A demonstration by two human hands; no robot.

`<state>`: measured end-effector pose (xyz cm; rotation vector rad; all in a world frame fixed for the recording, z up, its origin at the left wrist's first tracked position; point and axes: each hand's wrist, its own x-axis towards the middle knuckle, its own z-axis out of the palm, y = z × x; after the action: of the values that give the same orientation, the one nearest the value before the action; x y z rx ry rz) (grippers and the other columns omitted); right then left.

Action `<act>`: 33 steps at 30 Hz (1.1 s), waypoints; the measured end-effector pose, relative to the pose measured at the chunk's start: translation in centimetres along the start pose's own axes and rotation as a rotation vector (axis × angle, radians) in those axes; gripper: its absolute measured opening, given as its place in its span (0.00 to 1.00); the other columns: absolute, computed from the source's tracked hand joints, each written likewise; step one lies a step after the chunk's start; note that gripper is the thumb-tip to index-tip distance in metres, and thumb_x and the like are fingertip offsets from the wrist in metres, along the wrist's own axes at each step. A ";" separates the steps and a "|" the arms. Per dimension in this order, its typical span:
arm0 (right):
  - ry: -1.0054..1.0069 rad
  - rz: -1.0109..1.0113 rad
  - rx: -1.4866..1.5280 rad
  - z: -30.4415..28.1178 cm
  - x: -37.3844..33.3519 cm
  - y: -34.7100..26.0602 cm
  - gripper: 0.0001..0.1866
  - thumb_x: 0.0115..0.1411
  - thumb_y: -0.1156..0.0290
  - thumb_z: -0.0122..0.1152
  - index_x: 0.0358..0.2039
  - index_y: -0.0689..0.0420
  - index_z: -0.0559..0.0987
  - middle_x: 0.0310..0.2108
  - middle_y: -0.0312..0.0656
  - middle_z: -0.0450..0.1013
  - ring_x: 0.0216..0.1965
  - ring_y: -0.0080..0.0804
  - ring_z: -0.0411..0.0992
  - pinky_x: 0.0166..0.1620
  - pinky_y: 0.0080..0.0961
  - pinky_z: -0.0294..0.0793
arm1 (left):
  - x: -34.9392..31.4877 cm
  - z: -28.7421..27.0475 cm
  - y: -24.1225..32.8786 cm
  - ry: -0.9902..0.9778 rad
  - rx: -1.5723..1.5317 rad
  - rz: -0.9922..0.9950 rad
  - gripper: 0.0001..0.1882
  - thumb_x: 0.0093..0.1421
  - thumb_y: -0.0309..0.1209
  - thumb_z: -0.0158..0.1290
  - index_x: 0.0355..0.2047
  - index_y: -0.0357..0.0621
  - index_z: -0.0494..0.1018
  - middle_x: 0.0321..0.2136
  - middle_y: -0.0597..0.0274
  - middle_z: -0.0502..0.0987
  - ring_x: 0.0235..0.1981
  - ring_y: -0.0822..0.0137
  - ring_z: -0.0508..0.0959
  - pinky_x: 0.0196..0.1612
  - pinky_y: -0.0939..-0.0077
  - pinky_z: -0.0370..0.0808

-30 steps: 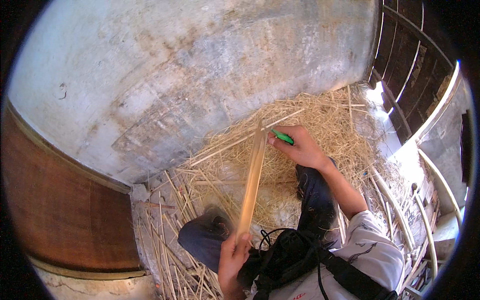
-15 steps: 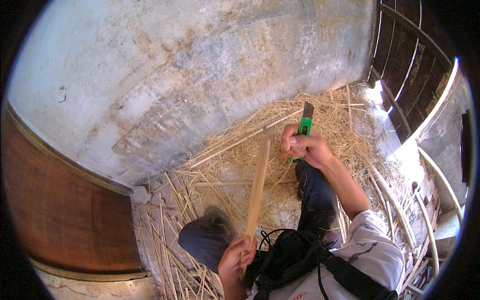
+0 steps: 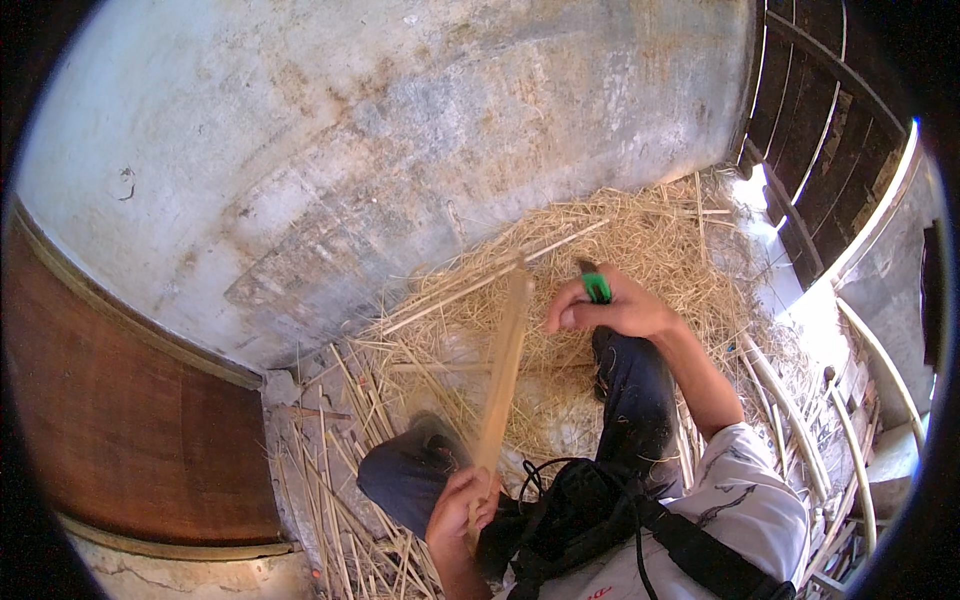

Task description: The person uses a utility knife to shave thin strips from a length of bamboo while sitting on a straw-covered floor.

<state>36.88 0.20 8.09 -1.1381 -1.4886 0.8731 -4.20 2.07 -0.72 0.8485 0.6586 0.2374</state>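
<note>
My left hand, low in the view, is closed round the lower end of a flat, pale bamboo strip. The strip slants upward and slightly right, its far end free over the shavings. To the right of that end, my right hand grips a green utility knife. Its dark blade points up and away from me, tilted and foreshortened. Fingers cover most of the handle. Knife and strip are apart.
A heap of curly shavings lies against the stained wall. Thin sticks litter the floor at left beside a brown wooden panel. Longer curved poles lie at right. My bent knees flank the work.
My right hand has tipped the knife over so that its blade sits lower and looks shorter. My left hand and the bamboo strip have shifted slightly left.
</note>
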 end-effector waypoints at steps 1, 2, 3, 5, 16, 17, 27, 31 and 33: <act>0.029 0.026 0.113 0.0 -0.1 0.3 0.10 0.66 0.68 0.66 0.44 0.59 0.87 0.28 0.28 0.76 0.26 0.18 0.68 0.29 0.23 0.63 | -0.1 0.2 -0.1 0.022 0.026 -0.010 0.20 0.75 0.43 0.54 0.40 0.35 0.75 0.19 0.64 0.68 0.14 0.73 0.64 0.16 0.76 0.60; 0.058 0.049 0.227 0.1 -0.1 0.5 0.10 0.66 0.68 0.66 0.43 0.59 0.86 0.28 0.28 0.75 0.25 0.17 0.67 0.28 0.22 0.62 | -0.3 0.9 0.0 0.047 0.049 -0.019 0.20 0.75 0.44 0.54 0.40 0.35 0.75 0.19 0.64 0.68 0.13 0.73 0.64 0.16 0.76 0.61; 0.073 0.114 0.331 -0.1 -0.3 0.5 0.09 0.66 0.68 0.65 0.43 0.58 0.85 0.27 0.27 0.74 0.24 0.16 0.66 0.27 0.20 0.61 | -0.5 1.2 0.1 0.071 0.073 -0.028 0.20 0.75 0.44 0.54 0.39 0.36 0.75 0.18 0.64 0.68 0.13 0.73 0.64 0.16 0.76 0.61; 0.072 0.139 0.637 -0.9 -0.5 1.0 0.08 0.67 0.68 0.63 0.43 0.57 0.83 0.25 0.25 0.70 0.22 0.14 0.62 0.26 0.17 0.59 | -0.3 0.9 -0.1 0.066 0.072 -0.013 0.19 0.75 0.44 0.54 0.39 0.37 0.74 0.18 0.64 0.67 0.13 0.72 0.65 0.16 0.76 0.61; 0.681 -0.054 -0.954 -1.6 0.0 -0.5 0.18 0.68 0.60 0.68 0.55 0.55 0.82 0.44 0.46 0.80 0.42 0.48 0.82 0.50 0.38 0.80 | -0.4 -2.4 -0.8 -0.055 -0.190 0.081 0.19 0.79 0.45 0.50 0.37 0.41 0.69 0.16 0.65 0.67 0.11 0.75 0.64 0.09 0.76 0.61; 0.613 -0.118 -0.893 -1.1 -0.3 -0.8 0.18 0.68 0.59 0.69 0.54 0.55 0.83 0.47 0.48 0.79 0.43 0.49 0.82 0.50 0.39 0.80 | -0.4 -2.1 -0.6 -0.080 -0.196 0.082 0.19 0.78 0.45 0.51 0.37 0.41 0.69 0.17 0.65 0.67 0.11 0.75 0.63 0.09 0.76 0.61; 0.213 -0.454 -0.678 8.1 -1.4 -1.2 0.17 0.63 0.55 0.74 0.47 0.50 0.85 0.31 0.39 0.80 0.27 0.45 0.81 0.29 0.39 0.78 | 0.7 0.9 0.2 -0.157 -0.125 0.084 0.23 0.78 0.50 0.51 0.35 0.42 0.68 0.16 0.69 0.61 0.11 0.79 0.55 0.12 0.81 0.53; 0.219 -0.421 -0.744 8.2 -1.5 -1.7 0.17 0.62 0.54 0.74 0.46 0.49 0.86 0.29 0.37 0.79 0.26 0.42 0.80 0.28 0.39 0.78 | 0.3 1.5 1.1 -0.196 -0.121 0.051 0.24 0.78 0.52 0.50 0.34 0.43 0.68 0.16 0.70 0.60 0.11 0.80 0.54 0.12 0.82 0.51; 0.236 -0.436 -0.762 8.2 -1.5 -2.1 0.17 0.62 0.54 0.74 0.46 0.48 0.86 0.28 0.37 0.78 0.25 0.42 0.79 0.28 0.38 0.77 | 0.3 1.2 0.9 -0.236 -0.157 0.022 0.25 0.78 0.52 0.49 0.34 0.43 0.68 0.17 0.70 0.60 0.11 0.81 0.53 0.12 0.82 0.51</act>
<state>28.48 -1.50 7.84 -1.3074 -1.8204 -0.1579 -3.22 2.08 0.43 0.7199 0.4050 0.2017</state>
